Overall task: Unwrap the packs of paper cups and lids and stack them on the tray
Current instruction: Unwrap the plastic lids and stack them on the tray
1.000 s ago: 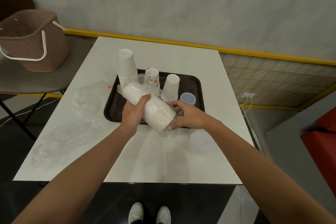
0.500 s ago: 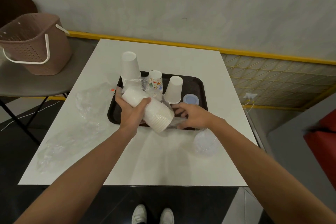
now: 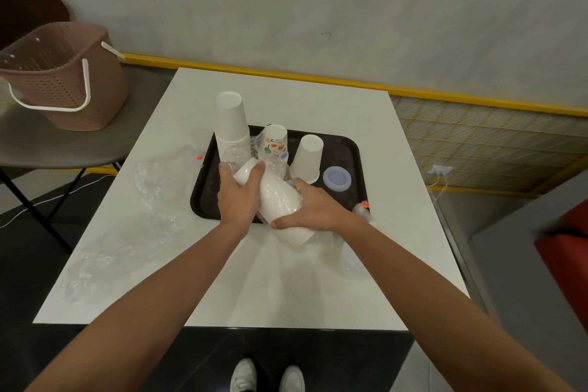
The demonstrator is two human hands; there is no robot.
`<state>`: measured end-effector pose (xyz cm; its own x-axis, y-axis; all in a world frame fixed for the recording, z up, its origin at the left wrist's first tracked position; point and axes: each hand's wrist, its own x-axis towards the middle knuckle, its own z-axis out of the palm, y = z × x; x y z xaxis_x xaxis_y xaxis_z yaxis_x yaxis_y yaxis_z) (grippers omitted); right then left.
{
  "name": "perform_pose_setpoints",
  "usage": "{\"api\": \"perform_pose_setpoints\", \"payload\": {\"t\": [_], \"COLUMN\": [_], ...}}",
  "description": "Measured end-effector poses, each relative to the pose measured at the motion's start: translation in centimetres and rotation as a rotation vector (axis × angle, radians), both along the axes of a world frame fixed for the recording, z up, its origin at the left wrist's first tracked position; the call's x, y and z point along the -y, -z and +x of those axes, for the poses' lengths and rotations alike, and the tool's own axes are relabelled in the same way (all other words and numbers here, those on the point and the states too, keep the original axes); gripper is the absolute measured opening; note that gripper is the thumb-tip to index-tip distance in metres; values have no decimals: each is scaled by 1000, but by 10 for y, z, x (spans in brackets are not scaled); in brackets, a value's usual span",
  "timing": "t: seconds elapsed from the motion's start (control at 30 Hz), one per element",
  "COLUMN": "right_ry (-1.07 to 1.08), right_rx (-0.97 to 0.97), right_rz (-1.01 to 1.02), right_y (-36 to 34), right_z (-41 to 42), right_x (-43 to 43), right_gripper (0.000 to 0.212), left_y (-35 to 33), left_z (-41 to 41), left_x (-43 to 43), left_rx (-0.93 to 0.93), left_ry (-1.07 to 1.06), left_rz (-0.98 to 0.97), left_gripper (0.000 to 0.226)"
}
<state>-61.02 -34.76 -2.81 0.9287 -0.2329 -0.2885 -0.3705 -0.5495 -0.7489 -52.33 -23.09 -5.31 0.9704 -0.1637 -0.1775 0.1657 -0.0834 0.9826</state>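
A stack of white paper cups (image 3: 280, 200) in clear plastic wrap lies tilted over the near edge of the dark tray (image 3: 346, 149). My left hand (image 3: 238, 194) grips its far, narrow end. My right hand (image 3: 313, 210) grips its near, wide end from the right. On the tray stand a tall stack of white cups (image 3: 231, 124), a printed cup (image 3: 275, 143) in wrap, and a single upturned white cup (image 3: 307, 157). A bluish plastic lid (image 3: 336, 179) lies flat at the tray's right.
Crumpled clear wrap (image 3: 152, 181) lies on the white table (image 3: 318, 99) left of the tray, and more wrap (image 3: 353, 251) lies under my right forearm. A brown basket (image 3: 63, 83) sits on a grey side table at the left. A wall is behind.
My right hand moved from the wrap beside the stack onto the stack's wide end. The stack swung more upright toward me. My left hand kept its grip.
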Motion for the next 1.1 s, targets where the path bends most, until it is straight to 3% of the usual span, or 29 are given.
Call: {"api": "perform_pose_setpoints", "payload": {"t": [0.37, 0.7, 0.8, 0.93, 1.1], "right_ry": [109, 226, 286, 279, 282], "right_rx": [76, 173, 212, 238, 241], "right_rz": [50, 122, 135, 114, 100], "right_y": [22, 24, 24, 26, 19], "right_z": [4, -1, 1, 2, -1], "right_x": [-15, -13, -7, 0, 3], "right_gripper": [84, 56, 37, 25, 8], "left_y": [0, -5, -6, 7, 31], "left_z": [-6, -10, -7, -3, -2], "left_x": [7, 15, 12, 3, -13], "left_rx": [217, 338, 277, 74, -47], "left_ry": [104, 138, 243, 464, 857], "left_rz": [231, 217, 122, -23, 23], "left_gripper": [32, 22, 40, 80, 113]}}
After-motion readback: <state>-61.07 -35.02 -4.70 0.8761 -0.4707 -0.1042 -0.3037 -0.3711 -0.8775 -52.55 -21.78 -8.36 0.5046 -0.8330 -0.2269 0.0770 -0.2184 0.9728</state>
